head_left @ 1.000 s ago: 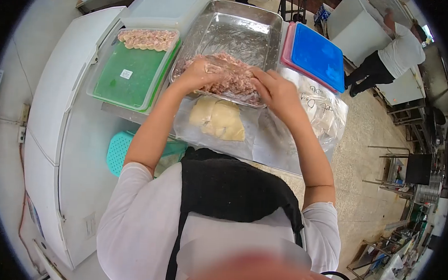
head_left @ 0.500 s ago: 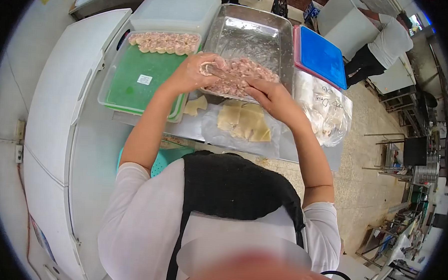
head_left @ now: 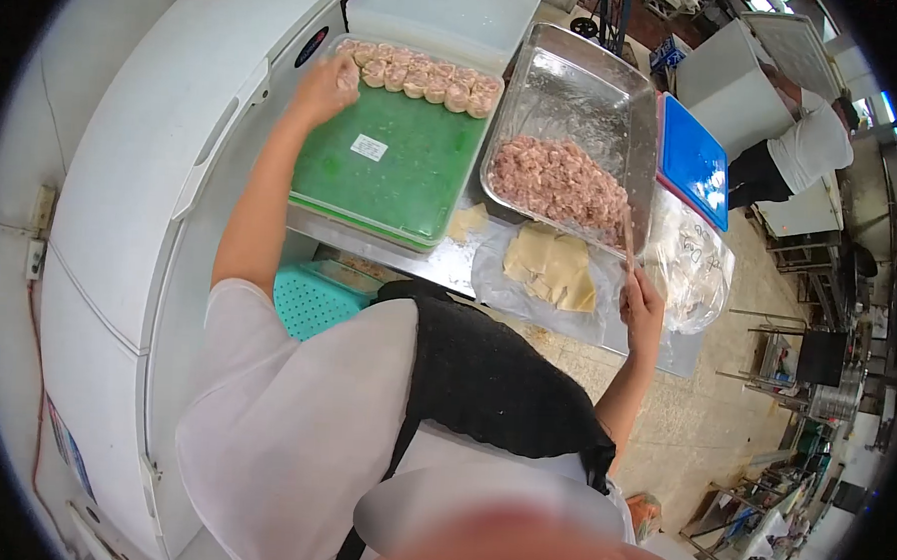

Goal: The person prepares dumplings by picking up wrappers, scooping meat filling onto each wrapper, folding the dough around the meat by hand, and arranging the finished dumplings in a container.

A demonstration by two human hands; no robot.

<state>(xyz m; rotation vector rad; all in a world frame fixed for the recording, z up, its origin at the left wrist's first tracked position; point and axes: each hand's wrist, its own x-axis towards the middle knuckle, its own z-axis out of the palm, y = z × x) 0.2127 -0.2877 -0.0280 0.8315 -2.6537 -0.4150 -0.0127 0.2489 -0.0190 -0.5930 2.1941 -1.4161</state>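
One blue lid [head_left: 696, 163], bag [head_left: 691, 276] beside metal tray [head_left: 581, 101]

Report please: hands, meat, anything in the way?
Left hand beside dumplings; right hand holding thin stick. Minced meat heaped in metal pan. Nothing visibly blocking either hand.

Pink minced meat [head_left: 558, 180], pale yellow wrappers [head_left: 549, 264], green tray [head_left: 408, 173], blue lid [head_left: 694, 161]
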